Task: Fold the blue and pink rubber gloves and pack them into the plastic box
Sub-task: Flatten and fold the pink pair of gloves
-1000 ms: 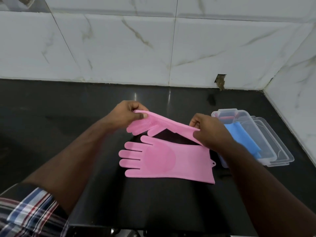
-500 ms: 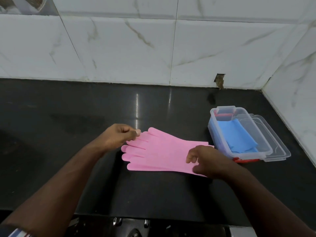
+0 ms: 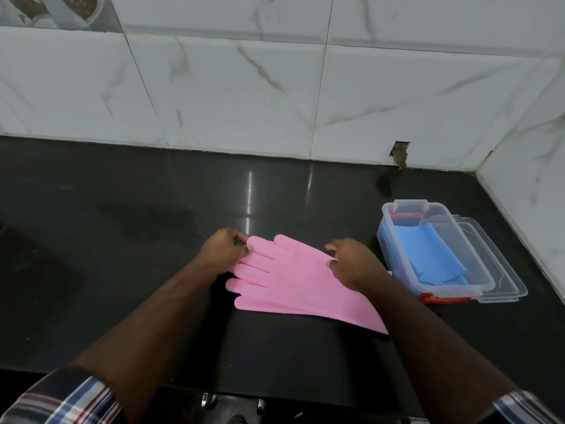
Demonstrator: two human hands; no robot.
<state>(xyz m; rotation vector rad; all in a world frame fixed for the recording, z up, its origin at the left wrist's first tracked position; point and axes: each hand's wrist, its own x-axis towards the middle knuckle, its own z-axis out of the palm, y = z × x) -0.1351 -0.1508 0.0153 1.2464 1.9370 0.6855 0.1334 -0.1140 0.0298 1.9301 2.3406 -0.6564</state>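
Two pink rubber gloves (image 3: 290, 280) lie stacked flat on the black counter (image 3: 153, 240), fingers pointing left. My left hand (image 3: 223, 250) pinches the fingertips of the top glove at its far left end. My right hand (image 3: 351, 261) rests on the cuff half, fingers loosely bent, thumb touching the rubber; my forearm hides the cuff end. To the right stands the clear plastic box (image 3: 394, 240) with folded blue gloves (image 3: 431, 255) lying inside.
The box's clear lid (image 3: 501, 276) lies under and beside the box on its right. White marble-tiled walls (image 3: 275, 87) close off the back and the right side. A cracked hole (image 3: 399, 153) shows at the wall's base. The counter's front edge runs near my elbows.
The lifted pink glove has been laid down on top of the other one. My right hand has moved up along the cuff half, and my left hand stays at the fingertips.
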